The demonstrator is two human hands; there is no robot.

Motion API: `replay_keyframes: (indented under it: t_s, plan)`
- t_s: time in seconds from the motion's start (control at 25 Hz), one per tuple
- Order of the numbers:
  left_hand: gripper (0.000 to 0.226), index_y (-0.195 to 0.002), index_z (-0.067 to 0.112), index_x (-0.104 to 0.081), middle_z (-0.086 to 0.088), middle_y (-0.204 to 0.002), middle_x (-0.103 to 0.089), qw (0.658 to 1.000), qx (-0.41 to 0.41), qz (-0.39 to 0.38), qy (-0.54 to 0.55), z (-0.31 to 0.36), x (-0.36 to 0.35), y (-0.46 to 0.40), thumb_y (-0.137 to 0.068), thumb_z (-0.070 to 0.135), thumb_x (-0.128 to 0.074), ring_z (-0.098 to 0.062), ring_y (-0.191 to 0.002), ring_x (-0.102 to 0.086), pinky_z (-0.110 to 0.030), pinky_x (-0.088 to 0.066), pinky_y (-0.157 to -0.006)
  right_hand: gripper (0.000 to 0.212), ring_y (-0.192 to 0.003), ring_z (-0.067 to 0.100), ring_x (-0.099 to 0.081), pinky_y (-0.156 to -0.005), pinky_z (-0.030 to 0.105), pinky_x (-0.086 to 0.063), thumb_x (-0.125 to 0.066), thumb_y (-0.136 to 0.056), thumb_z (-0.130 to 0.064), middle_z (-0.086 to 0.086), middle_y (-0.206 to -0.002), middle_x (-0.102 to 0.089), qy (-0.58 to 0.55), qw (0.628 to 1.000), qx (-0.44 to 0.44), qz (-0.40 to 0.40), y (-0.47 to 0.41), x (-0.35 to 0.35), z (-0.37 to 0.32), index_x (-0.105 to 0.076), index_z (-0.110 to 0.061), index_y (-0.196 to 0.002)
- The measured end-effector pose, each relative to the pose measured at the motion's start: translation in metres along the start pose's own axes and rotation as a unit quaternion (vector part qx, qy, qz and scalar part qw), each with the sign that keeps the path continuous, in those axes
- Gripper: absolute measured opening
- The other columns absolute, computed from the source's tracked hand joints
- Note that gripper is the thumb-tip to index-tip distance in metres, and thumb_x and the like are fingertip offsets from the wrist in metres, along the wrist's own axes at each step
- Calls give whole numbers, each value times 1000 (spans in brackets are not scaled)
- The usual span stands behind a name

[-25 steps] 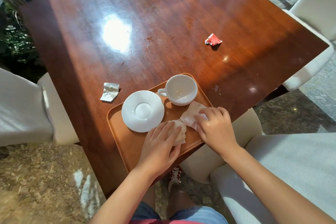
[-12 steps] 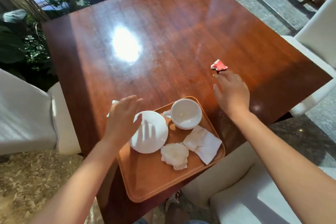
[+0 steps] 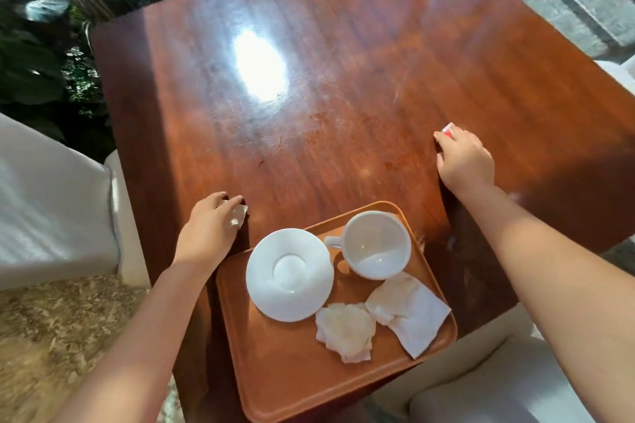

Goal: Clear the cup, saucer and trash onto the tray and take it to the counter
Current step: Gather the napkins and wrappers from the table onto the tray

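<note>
Left hand (image 3: 206,233) palm-down left of tray (image 3: 292,385), fingers curled on silver wrapper (image 3: 237,216). Right hand (image 3: 464,161) outstretched mid-right, fingertips closing on red wrapper (image 3: 447,130).

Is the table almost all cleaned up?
Nearly. The cup, saucer and two napkins sit on the tray. The left hand is on a silver wrapper, the right hand on a red one. Carrying the tray remains.
</note>
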State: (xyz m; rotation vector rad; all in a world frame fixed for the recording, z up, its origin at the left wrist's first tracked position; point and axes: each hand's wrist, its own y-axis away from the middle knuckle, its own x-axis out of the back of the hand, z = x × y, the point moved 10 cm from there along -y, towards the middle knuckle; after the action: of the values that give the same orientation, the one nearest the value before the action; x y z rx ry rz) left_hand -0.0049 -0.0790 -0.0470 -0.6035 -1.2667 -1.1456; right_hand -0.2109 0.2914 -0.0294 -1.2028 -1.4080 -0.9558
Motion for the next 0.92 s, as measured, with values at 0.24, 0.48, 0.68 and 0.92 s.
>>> replay_keyframes:
  t_s: [0.24,0.48,0.68,0.92]
  plan:
    - [36,-121,15,-61,-8,-114,-57,999,-2,18,37,2,7,0,-85,9,-64,-26,-106,-54,-36,-51,-89,24,-85,45,-55,-61,44,-50,-50,-82,8,23,-95,-67,-29,997,12,67,8,10,0,-71,2,-92]
    - [19,-104,7,-68,-9,-103,-61,996,13,41,78,12,19,9,-86,3,-60,-25,-91,-60,-33,-53,-81,20,-84,42,-58,-61,39,-52,-51,-84,8,19,-91,-71,-19,997,32,65,35,21,-9,-69,1,-88]
    - [19,-96,4,-70,-10,-92,-67,985,-15,99,138,30,57,40,-78,8,-72,-24,-82,-63,-26,-49,-70,21,-92,31,-68,-64,38,-58,-66,-81,1,13,-104,-73,-88,971,121,188,87,91,-44,-72,-8,-99]
    - [25,-89,19,-69,8,-86,-63,959,-18,44,280,52,46,128,-79,-2,-61,-10,-82,-59,-22,-43,-74,14,-89,26,-70,-65,35,-57,-66,-84,-6,8,-104,-74,-128,928,278,211,206,122,-133,-73,-10,-96]
